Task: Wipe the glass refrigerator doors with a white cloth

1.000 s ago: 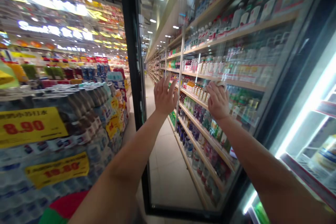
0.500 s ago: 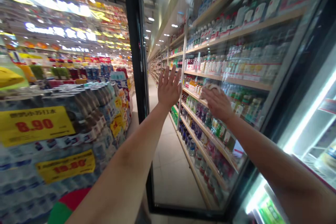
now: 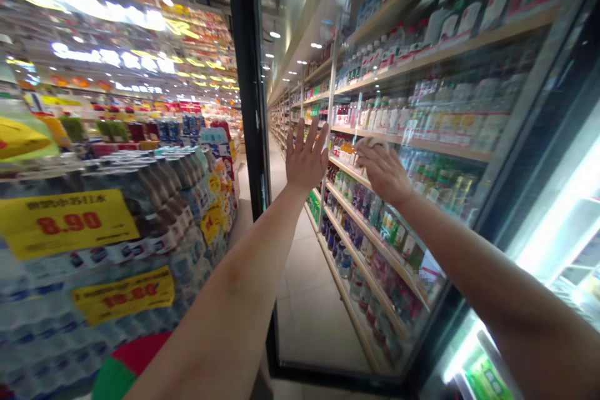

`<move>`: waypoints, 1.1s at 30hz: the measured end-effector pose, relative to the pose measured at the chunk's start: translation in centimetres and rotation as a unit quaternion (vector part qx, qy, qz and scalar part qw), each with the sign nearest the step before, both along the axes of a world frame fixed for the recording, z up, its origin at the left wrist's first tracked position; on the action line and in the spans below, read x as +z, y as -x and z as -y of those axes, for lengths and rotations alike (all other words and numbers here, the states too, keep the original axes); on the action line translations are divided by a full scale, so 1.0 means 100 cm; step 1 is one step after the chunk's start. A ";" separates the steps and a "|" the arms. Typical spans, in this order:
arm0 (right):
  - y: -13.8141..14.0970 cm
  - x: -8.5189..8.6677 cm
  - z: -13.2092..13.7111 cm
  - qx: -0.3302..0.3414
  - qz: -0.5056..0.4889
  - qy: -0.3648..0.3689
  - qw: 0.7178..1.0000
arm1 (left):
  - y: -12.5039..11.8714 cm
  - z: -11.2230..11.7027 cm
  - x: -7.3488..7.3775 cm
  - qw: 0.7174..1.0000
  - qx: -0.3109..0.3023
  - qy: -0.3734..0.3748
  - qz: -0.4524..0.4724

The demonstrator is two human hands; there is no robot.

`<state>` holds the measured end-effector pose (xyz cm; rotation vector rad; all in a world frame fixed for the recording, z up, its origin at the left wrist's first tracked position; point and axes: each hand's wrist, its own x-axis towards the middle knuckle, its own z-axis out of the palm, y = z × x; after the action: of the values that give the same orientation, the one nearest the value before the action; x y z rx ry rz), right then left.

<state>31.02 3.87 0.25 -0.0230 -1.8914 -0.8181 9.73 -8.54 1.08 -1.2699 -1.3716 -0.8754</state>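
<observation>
A tall glass door (image 3: pixel 323 331) with a black frame stands swung open in front of me. My left hand (image 3: pixel 307 159) lies against the glass, palm flat and fingers spread, holding nothing. To its right, my right hand (image 3: pixel 387 175) presses a crumpled pale cloth (image 3: pixel 374 142) to the same pane. Only the cloth's upper edge shows above the fingers; the rest is hidden under the hand. Rows of bottles on shelves (image 3: pixel 422 56) appear in the glass; whether reflected or behind it, I cannot tell.
Left of the door, wrapped packs of bottles (image 3: pixel 178 200) are stacked high, with yellow price signs (image 3: pixel 70 222) on them. A lit refrigerated cabinet (image 3: pixel 576 262) stands at the right. A red and green rounded thing (image 3: pixel 126 365) shows at the lower left.
My right hand has slid a little up and to the left on the glass with the cloth. My left hand keeps its place on the pane. The view has shifted slightly.
</observation>
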 end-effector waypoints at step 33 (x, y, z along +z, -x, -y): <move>0.012 0.011 -0.003 0.007 -0.106 0.062 0.992 | 0.004 -0.005 0.000 1.000 -0.013 0.003 0.005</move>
<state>29.80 4.21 1.38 -0.1675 -1.7365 -0.6610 9.29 -8.06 1.09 -1.2918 -1.3689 -0.8985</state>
